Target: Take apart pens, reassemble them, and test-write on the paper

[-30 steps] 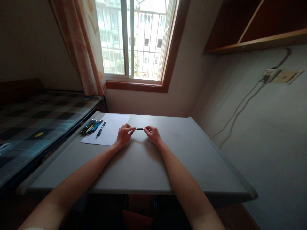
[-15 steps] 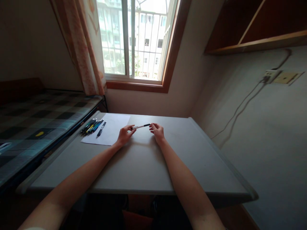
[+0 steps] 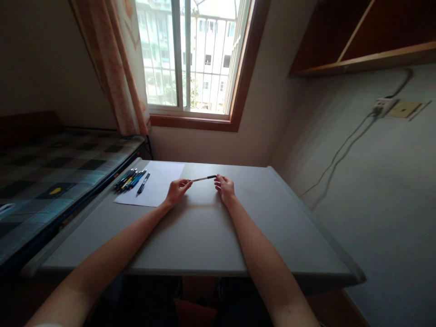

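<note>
A slim pen (image 3: 203, 178) with a pale barrel and a black right-hand end is held level above the table. My left hand (image 3: 177, 190) pinches its left end between thumb and fingertips. At the black end, the thumb and forefinger of my right hand (image 3: 225, 188) close on the pen's tip, while its other fingers curl loosely below. To the left, one black pen (image 3: 143, 183) lies apart on a white sheet of paper (image 3: 165, 181). Beside it is a heap of several pens (image 3: 129, 180), mostly dark, with yellow and blue among them.
The grey table (image 3: 200, 240) stands below a window (image 3: 194, 59) with a curtain (image 3: 117, 77) at its left. A bed with a checked cover (image 3: 78, 168) runs along the table's left side. Cables hang from a wall socket (image 3: 383, 106) at the right.
My right hand has shifted slightly right, and the pen's black end has moved right with it. The left hand's fingers are closer together around the pen's left end.
</note>
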Tool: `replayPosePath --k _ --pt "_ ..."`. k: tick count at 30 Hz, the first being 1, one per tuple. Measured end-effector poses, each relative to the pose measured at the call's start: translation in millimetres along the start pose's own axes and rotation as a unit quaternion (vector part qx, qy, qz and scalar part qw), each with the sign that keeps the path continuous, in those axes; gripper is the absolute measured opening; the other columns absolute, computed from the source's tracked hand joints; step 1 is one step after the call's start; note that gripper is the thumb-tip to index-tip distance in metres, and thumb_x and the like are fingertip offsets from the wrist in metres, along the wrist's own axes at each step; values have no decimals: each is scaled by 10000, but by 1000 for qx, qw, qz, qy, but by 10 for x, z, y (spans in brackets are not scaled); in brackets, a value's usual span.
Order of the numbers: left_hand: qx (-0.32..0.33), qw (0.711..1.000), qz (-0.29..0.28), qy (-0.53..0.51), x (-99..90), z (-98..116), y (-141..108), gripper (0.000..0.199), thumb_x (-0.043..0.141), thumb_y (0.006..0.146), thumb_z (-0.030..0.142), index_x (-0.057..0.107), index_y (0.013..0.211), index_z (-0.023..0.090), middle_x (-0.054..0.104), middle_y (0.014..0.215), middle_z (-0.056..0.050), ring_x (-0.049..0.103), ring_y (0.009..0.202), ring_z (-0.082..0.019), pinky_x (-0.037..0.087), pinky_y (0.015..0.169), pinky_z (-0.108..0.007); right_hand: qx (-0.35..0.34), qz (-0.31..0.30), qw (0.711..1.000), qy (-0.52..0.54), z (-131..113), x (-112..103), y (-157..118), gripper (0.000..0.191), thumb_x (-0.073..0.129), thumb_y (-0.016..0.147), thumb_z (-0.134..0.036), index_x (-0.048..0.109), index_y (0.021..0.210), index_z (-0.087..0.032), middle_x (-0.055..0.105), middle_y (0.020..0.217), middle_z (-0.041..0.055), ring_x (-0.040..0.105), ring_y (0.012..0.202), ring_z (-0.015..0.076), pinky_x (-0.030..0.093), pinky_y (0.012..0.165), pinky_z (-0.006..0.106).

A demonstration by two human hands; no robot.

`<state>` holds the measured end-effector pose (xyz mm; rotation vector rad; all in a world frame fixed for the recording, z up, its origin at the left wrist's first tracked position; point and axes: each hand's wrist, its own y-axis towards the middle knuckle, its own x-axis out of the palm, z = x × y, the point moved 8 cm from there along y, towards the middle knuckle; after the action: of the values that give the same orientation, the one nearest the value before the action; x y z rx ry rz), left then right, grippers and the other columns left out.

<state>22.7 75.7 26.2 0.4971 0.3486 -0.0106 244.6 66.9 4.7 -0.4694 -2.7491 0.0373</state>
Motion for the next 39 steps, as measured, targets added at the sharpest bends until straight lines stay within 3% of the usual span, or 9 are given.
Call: replayPosePath --k 23,32,39 --pt "14 999 -15 27 -2 175 -36 407 527 775 524 670 681 154 652 583 -29 609 553 -157 497 574 -268 -3 -12 1000 -18 19 8 21 293 693 631 -438 553 654 -182 614 628 18 518 508 92 412 457 211" --pt "-1 1000 -4 15 4 59 -16 360 607 726 481 684 801 137 689 720 -63 630 633 -174 513 614 -289 7 -13 1000 5 48 4 27 204 674 649 -357 569 672 -184 617 632 4 526 520 89 410 479 210" --pt "5 1000 11 10 -24 43 -5 317 650 689 418 675 849 145 691 787 -71 633 671 -176 521 626 -307 47 -72 995 44 95 87 -3 257 729 575 -362 619 738 -197 639 709 1 543 579 90 406 518 202"
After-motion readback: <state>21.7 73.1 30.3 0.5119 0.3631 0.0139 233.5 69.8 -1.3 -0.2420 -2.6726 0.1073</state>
